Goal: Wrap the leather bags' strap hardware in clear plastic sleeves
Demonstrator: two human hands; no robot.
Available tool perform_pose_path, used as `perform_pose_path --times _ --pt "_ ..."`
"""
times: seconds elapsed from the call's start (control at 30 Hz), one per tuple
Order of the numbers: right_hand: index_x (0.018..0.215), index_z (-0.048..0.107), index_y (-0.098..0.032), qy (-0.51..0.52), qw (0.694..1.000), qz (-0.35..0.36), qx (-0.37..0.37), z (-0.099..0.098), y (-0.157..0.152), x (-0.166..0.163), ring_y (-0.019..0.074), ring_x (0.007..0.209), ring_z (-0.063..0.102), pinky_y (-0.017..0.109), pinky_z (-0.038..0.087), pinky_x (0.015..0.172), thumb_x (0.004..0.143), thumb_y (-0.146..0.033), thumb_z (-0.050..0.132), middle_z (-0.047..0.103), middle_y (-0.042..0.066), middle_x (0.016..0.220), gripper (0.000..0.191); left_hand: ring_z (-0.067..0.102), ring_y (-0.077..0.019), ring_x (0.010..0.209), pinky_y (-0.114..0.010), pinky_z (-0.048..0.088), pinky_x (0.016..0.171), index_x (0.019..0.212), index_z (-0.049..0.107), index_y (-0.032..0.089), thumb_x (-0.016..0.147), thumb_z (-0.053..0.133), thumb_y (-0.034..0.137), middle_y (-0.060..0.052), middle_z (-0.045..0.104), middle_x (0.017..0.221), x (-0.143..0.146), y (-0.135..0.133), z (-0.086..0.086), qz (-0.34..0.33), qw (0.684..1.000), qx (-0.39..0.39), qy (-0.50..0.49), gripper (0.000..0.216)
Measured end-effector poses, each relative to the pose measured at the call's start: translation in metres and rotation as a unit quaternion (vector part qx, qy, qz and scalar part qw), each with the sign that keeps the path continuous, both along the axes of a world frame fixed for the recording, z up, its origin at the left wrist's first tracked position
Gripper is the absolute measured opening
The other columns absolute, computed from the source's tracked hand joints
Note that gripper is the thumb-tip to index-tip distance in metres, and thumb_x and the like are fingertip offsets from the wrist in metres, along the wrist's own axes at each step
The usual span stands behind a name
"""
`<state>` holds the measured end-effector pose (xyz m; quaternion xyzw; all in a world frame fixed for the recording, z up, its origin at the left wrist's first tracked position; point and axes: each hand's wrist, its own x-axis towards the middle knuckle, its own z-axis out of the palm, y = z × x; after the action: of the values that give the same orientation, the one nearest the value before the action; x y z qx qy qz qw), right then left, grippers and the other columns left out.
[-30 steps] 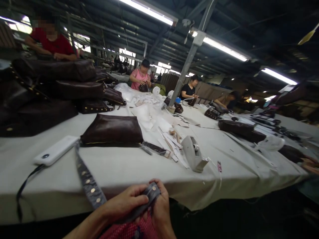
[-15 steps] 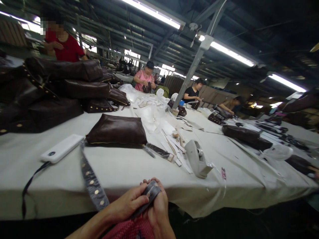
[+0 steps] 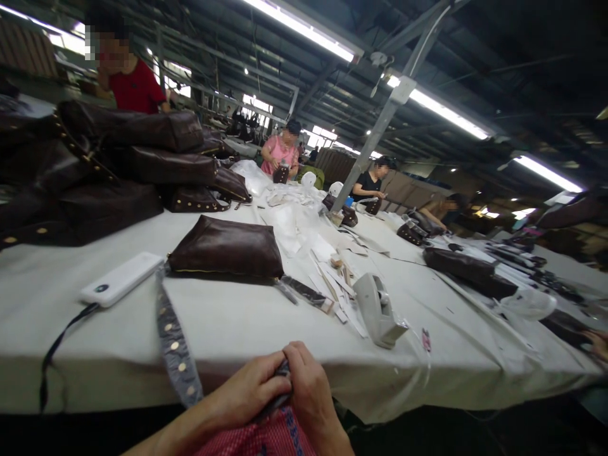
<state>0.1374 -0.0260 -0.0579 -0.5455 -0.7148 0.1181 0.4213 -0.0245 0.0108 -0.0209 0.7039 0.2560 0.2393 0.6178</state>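
While the brown bag (image 3: 228, 250) lies on the table (image 3: 213, 329), its studded strap (image 3: 175, 345) drops over the edge; our L hand (image 3: 259, 386) pinches what's prob. its end, R hand (image 3: 308, 383) curled closed over it, tightness unclear. Step's apparently working that end; next move, we'd guess, needs a firm L pinch w/ R fingers free to adjust.

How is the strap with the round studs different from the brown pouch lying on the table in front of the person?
The strap is long and narrow, while the pouch is broad and full-looking.
The strap looks greyish, while the pouch is dark brown.
The strap runs down past the table's front edge; the pouch lies wholly on top.
Both show gold-coloured details: studs on the strap, a zip line on the pouch.
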Motion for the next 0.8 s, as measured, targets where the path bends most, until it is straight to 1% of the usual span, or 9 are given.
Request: perform_pose_path --times 0.2,0.33,0.43,0.5,0.57,0.6,0.67,0.73,0.8 --pt "0.084 0.057 -0.022 0.171 0.982 -0.063 -0.040 0.000 -0.004 -0.015 0.0145 0.060 0.051 0.023 0.039 0.055 0.074 -0.021 0.052 0.056 -0.003 0.068 0.012 0.048 -0.0126 0.062 -0.022 0.037 0.057 0.094 0.056 0.020 0.071 0.054 0.020 0.005 0.055 0.075 -0.014 0.017 0.009 -0.117 0.982 -0.150 -0.007 0.023" --pt "0.086 0.056 -0.021 0.333 0.934 -0.080 -0.106 -0.004 -0.001 -0.026 0.0141 0.060 0.052 0.022 0.040 0.053 0.065 -0.019 0.053 0.056 -0.004 0.067 0.021 0.040 -0.0118 0.063 -0.021 0.032 0.055 0.081 0.055 0.019 0.068 0.054 0.019 0.005 0.048 0.070 -0.018 0.025 0.009 -0.128 0.988 -0.089 -0.014 0.013" --pt "0.090 0.052 -0.022 0.410 0.900 -0.060 -0.138 -0.009 0.003 -0.027 0.0139 0.058 0.055 0.021 0.042 0.051 0.069 -0.017 0.047 0.058 -0.004 0.070 0.023 0.038 -0.0117 0.064 -0.021 0.030 0.056 0.075 0.052 0.018 0.072 0.050 0.020 0.004 0.044 0.068 -0.015 0.027 0.003 -0.091 0.995 -0.032 -0.009 0.004" --pt "0.097 0.054 -0.022 0.340 0.933 -0.049 -0.105 -0.011 0.007 -0.022 0.0161 0.066 0.061 0.024 0.048 0.056 0.072 -0.015 0.047 0.064 -0.001 0.079 0.026 0.038 -0.0115 0.064 -0.021 0.030 0.056 0.073 0.050 0.018 0.074 0.049 0.022 0.005 0.043 0.067 -0.012 0.026 -0.001 -0.062 0.998 -0.009 0.006 0.004" --pt "0.106 0.058 -0.022 0.166 0.986 -0.028 -0.004 -0.010 0.011 -0.012 0.0207 0.085 0.065 0.030 0.053 0.072 0.075 -0.014 0.051 0.068 0.005 0.095 0.033 0.039 -0.0119 0.065 -0.021 0.032 0.058 0.072 0.050 0.018 0.075 0.049 0.023 0.005 0.046 0.067 -0.009 0.024 -0.003 -0.029 0.999 0.017 0.030 0.006" --pt "0.110 0.059 -0.022 0.068 0.996 -0.016 0.056 -0.009 0.013 -0.007 0.0226 0.095 0.064 0.034 0.053 0.081 0.078 -0.014 0.052 0.068 0.007 0.102 0.035 0.041 -0.0124 0.066 -0.022 0.033 0.060 0.072 0.051 0.018 0.075 0.049 0.022 0.004 0.048 0.069 -0.007 0.023 -0.002 -0.015 0.999 0.031 0.039 0.005" --pt "0.112 0.062 -0.023 -0.073 0.987 0.002 0.145 -0.006 0.016 0.003 0.0232 0.099 0.063 0.035 0.052 0.085 0.082 -0.014 0.050 0.067 0.009 0.104 0.033 0.043 -0.0129 0.069 -0.022 0.034 0.063 0.072 0.051 0.019 0.074 0.050 0.021 0.004 0.052 0.070 -0.004 0.022 0.003 0.007 0.997 0.060 0.044 0.004" --pt "0.104 0.063 -0.022 -0.103 0.983 -0.002 0.149 0.000 0.016 0.009 0.0210 0.087 0.063 0.031 0.053 0.076 0.083 -0.013 0.050 0.067 0.007 0.093 0.027 0.043 -0.0121 0.066 -0.022 0.034 0.060 0.072 0.051 0.019 0.073 0.052 0.019 0.005 0.051 0.069 -0.003 0.026 0.010 -0.004 0.998 0.057 0.038 0.001" --pt "0.094 0.062 -0.021 -0.042 0.994 -0.025 0.103 0.007 0.014 0.009 0.0181 0.073 0.061 0.027 0.051 0.064 0.079 -0.014 0.054 0.064 0.004 0.082 0.019 0.043 -0.0110 0.061 -0.021 0.033 0.055 0.074 0.052 0.019 0.069 0.055 0.018 0.006 0.048 0.066 -0.004 0.034 0.016 -0.050 0.998 0.017 0.031 0.006"
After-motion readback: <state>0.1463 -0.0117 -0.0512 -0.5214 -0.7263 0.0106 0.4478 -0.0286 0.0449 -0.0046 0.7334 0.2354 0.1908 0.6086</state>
